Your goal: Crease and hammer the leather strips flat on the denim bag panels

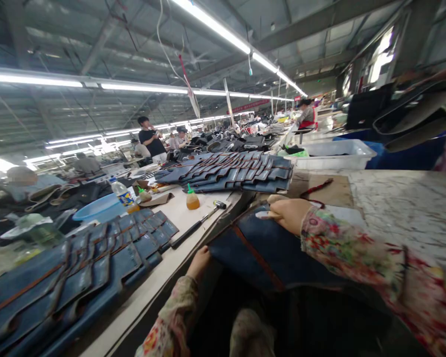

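Note:
A dark blue leather-like panel (293, 255) with a brown strip across it lies tilted over my lap, at the table's edge. My left hand (199, 263) is closed on its left corner. At the panel's upper edge my right hand (290, 214) is closed, fingers bent over the edge. A small whitish patch (263, 214) shows at those fingertips; whether it is an object or a shine I cannot tell. Left of the panel, a black-handled hammer (204, 220) rests on the table near a small glue bottle (192, 199) with a green nozzle and amber liquid.
Overlapping blue panels lie in a left row (96, 263) and a far stack (230, 171). Beyond the hammer are a drink bottle (124, 195) and a blue basin (98, 207). A white plastic tub (334, 153) stands at the back right. Other people work farther off.

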